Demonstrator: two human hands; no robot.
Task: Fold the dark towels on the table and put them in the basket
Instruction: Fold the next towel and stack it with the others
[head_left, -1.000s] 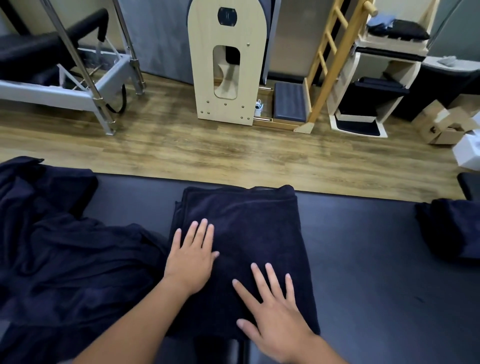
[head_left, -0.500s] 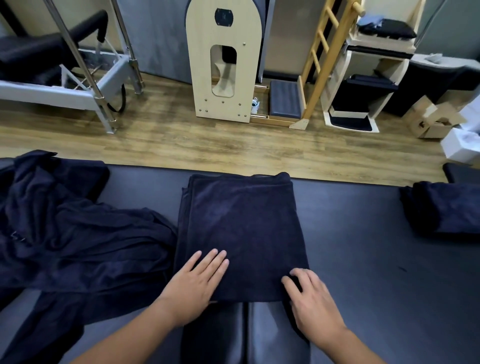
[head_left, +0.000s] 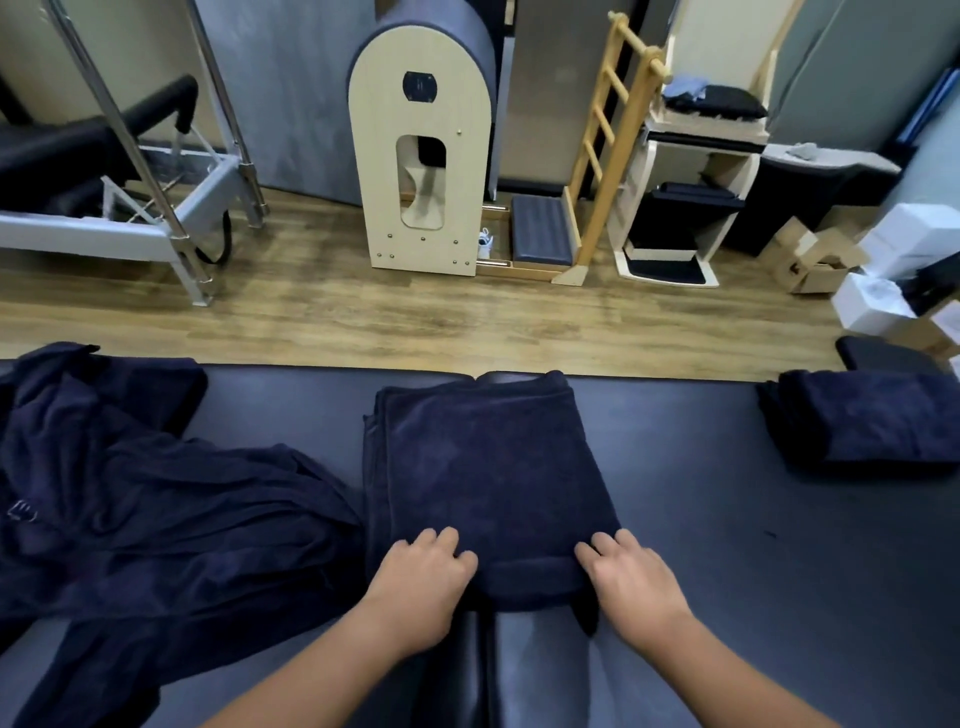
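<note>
My left hand (head_left: 422, 582) and right hand (head_left: 631, 581) each grip the near edge of the folded dark towel (head_left: 488, 478), fingers curled over it, at the middle of the black padded table (head_left: 727, 519). Unfolded towels (head_left: 145, 499) lie left; another folded towel (head_left: 862, 415) sits far right.

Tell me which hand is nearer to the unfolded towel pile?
Left. The left hand grips the folded towel at its near-left corner, beside the pile. The right hand grips the near-right corner, farther away.
</note>
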